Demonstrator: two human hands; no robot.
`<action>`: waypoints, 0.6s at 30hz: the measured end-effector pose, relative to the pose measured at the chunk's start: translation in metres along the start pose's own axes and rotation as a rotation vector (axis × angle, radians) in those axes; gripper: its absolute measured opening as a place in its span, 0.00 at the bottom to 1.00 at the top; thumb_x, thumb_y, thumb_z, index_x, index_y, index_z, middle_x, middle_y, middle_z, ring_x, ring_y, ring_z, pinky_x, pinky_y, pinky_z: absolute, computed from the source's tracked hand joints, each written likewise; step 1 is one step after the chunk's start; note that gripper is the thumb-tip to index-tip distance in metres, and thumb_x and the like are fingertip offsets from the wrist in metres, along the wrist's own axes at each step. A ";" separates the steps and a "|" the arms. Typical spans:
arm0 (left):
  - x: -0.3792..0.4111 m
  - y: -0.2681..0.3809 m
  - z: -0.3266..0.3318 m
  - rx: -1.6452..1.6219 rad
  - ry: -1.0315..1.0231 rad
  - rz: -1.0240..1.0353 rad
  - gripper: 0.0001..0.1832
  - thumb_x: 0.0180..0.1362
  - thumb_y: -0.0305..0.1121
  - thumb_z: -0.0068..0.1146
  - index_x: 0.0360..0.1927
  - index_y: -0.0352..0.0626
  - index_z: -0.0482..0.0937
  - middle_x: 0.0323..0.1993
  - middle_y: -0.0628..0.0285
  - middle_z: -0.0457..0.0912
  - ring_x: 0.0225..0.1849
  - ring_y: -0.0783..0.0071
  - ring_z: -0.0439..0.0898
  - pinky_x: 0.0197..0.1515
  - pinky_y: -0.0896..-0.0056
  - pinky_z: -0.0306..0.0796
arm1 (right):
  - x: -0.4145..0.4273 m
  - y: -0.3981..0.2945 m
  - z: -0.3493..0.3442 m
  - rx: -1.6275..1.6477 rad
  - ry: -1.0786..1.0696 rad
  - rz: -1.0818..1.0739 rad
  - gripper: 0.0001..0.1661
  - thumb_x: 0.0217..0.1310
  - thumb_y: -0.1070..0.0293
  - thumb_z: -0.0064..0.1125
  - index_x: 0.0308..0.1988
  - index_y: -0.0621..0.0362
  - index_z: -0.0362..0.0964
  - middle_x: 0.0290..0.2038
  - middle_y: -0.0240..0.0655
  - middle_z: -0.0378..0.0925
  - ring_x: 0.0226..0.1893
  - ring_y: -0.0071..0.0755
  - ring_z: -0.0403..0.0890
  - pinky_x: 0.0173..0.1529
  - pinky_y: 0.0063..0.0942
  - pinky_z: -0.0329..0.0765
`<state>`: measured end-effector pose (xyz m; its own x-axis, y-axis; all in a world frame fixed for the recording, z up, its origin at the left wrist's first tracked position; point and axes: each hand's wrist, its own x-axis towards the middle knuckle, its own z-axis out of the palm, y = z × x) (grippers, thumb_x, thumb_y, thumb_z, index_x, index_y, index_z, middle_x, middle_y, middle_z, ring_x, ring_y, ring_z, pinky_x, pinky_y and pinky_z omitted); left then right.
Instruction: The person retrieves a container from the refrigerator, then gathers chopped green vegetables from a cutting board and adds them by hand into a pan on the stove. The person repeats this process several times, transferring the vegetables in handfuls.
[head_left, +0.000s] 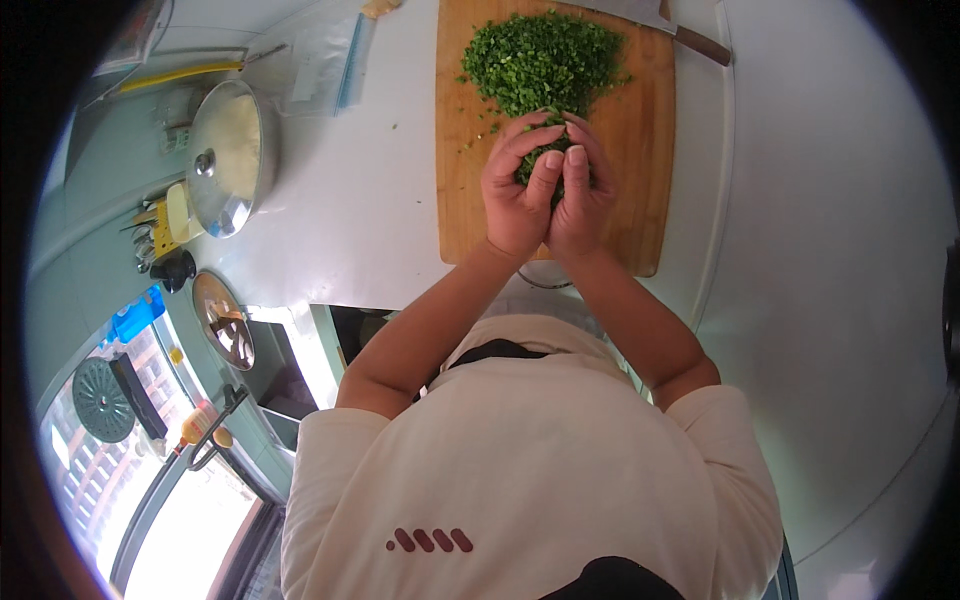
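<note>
Cupped together over a wooden cutting board (637, 187), my left hand (519, 176) and my right hand (589, 176) hold a clump of chopped greens (529, 161) between them. Both thumbs lie side by side on top, and the fingers curl around the far side. Just beyond my fingertips a larger pile of chopped greens (547, 56) covers the upper part of the board. A few loose bits are scattered to its left. At the board's far right corner lies a cleaver (701, 43) with a wooden handle, its blade partly cut off by the picture's top edge.
On the white countertop (360, 210) to the left stands a bowl with a glass lid (225, 159), something pale inside. A clear zip bag (322, 67) lies behind it. Utensils (154, 232) and a round lid (223, 319) are farther left, near a sink faucet (217, 427) and window.
</note>
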<state>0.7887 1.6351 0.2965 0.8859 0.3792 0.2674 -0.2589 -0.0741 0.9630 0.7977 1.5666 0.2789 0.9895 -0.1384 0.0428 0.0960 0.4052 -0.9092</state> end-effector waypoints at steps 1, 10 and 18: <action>0.000 0.008 0.000 0.005 -0.001 0.023 0.12 0.58 0.27 0.60 0.45 0.40 0.81 0.52 0.51 0.77 0.55 0.60 0.75 0.59 0.63 0.66 | 0.000 -0.008 0.001 0.000 -0.022 -0.034 0.13 0.66 0.71 0.54 0.47 0.64 0.77 0.54 0.44 0.76 0.54 0.35 0.75 0.59 0.32 0.70; -0.005 0.075 -0.004 0.065 0.003 0.261 0.12 0.55 0.32 0.62 0.42 0.41 0.82 0.49 0.51 0.78 0.55 0.53 0.75 0.59 0.57 0.67 | -0.012 -0.059 0.012 0.104 -0.195 -0.300 0.12 0.66 0.69 0.53 0.45 0.64 0.76 0.54 0.47 0.75 0.55 0.43 0.75 0.60 0.41 0.70; -0.012 0.104 -0.024 0.104 0.079 0.466 0.14 0.55 0.38 0.63 0.41 0.41 0.82 0.47 0.51 0.78 0.54 0.49 0.76 0.60 0.49 0.67 | -0.023 -0.082 0.036 0.174 -0.365 -0.481 0.14 0.67 0.64 0.54 0.46 0.60 0.75 0.53 0.46 0.74 0.54 0.48 0.75 0.60 0.46 0.70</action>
<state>0.7422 1.6447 0.3932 0.6518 0.3520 0.6717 -0.5781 -0.3427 0.7405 0.7712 1.5690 0.3674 0.8013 -0.0372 0.5971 0.5259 0.5198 -0.6732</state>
